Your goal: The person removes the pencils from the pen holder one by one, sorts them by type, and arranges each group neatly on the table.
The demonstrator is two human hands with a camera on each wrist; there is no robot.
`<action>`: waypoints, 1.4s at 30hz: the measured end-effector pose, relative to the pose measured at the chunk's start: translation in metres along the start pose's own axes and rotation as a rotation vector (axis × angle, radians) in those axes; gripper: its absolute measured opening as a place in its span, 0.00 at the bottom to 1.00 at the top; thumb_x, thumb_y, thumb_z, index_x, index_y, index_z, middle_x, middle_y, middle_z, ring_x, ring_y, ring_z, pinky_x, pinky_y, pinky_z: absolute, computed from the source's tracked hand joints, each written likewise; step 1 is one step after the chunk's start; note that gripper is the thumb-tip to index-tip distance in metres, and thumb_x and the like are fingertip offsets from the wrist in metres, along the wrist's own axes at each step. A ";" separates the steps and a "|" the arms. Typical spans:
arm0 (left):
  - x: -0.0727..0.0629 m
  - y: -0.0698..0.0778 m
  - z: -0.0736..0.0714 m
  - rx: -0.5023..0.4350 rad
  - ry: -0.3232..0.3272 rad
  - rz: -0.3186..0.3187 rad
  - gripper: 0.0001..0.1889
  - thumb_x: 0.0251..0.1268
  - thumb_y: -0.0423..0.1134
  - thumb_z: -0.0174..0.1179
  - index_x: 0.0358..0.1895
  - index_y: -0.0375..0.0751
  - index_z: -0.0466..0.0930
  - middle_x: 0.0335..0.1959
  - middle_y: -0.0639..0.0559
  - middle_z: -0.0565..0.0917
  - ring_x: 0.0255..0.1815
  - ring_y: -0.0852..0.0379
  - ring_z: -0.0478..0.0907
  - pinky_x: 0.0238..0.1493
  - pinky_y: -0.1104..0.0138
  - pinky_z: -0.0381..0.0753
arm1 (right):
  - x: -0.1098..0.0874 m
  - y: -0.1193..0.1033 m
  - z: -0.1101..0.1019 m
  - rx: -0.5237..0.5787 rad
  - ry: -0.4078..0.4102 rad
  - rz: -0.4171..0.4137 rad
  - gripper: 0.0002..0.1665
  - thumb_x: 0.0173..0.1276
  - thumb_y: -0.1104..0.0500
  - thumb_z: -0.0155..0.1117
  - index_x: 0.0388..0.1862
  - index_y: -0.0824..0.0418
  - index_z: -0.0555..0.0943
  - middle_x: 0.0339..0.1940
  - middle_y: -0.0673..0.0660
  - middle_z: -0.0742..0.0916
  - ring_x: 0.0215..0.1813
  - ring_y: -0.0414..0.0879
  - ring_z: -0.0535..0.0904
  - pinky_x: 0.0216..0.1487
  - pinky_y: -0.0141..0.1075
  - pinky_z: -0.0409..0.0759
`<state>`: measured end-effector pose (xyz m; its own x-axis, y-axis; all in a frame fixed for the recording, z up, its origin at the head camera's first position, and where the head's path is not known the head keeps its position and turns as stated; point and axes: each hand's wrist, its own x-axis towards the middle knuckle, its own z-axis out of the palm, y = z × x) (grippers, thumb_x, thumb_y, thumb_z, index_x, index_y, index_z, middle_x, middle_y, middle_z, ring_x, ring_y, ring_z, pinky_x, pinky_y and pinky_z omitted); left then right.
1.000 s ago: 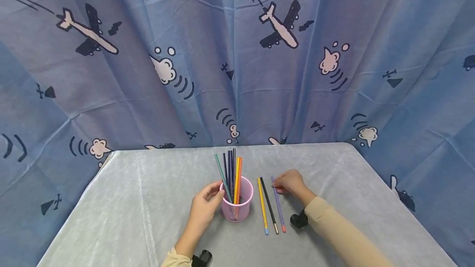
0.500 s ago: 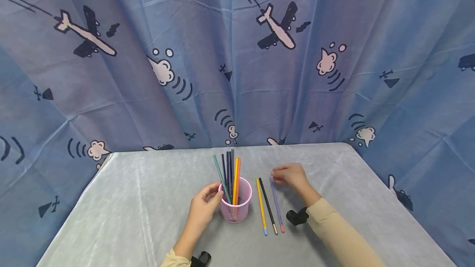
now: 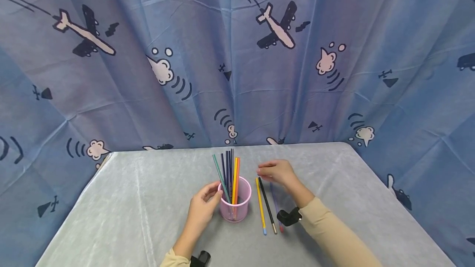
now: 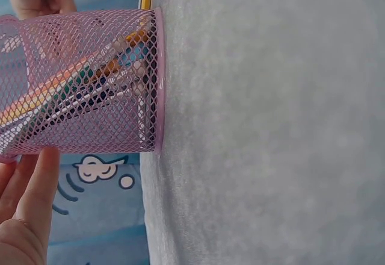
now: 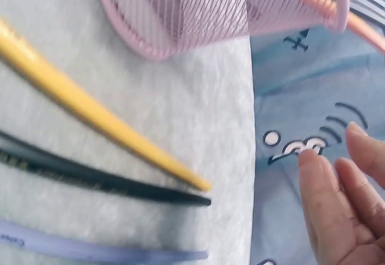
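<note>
A pink mesh pencil cup [image 3: 243, 210] stands upright with several pencils [image 3: 227, 168] leaning in it. My left hand [image 3: 200, 209] holds its left side, thumb in front and fingers toward the back; the left wrist view shows fingertips against the mesh wall [image 4: 90, 120]. On the cloth right of the cup lie a yellow pencil [image 3: 261, 207], a black pencil [image 3: 268, 206] and a purple pencil [image 3: 274, 198] side by side. Over their far ends hovers my right hand [image 3: 279, 172], with nothing in its fingers [image 5: 328, 211]. Its wrist camera partly covers the purple pencil.
Pale grey cloth covers the table [image 3: 178, 168]. Behind it hangs a blue curtain [image 3: 200, 73] printed with planes and clouds. A black camera [image 3: 289, 216] on my right wrist sits low beside the pencils; another [image 3: 200, 258] is on my left wrist.
My right hand has left the purple pencil's far end and shifted left, toward the black and yellow pencils. The left hand stays at the cup.
</note>
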<state>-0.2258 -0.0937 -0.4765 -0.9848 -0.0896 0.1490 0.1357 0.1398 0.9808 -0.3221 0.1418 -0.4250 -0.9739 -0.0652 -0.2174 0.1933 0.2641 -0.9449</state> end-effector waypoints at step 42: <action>0.001 -0.001 0.000 -0.007 -0.011 0.002 0.19 0.70 0.36 0.61 0.60 0.31 0.78 0.58 0.35 0.82 0.61 0.42 0.80 0.63 0.60 0.82 | -0.010 -0.023 0.045 0.094 -0.096 -0.100 0.20 0.63 0.66 0.71 0.53 0.73 0.81 0.48 0.65 0.88 0.43 0.45 0.87 0.54 0.45 0.87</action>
<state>-0.2264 -0.0942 -0.4771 -0.9856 -0.0782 0.1497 0.1385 0.1333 0.9814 -0.3120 0.0934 -0.4118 -0.9739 -0.1794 -0.1394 0.1107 0.1608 -0.9808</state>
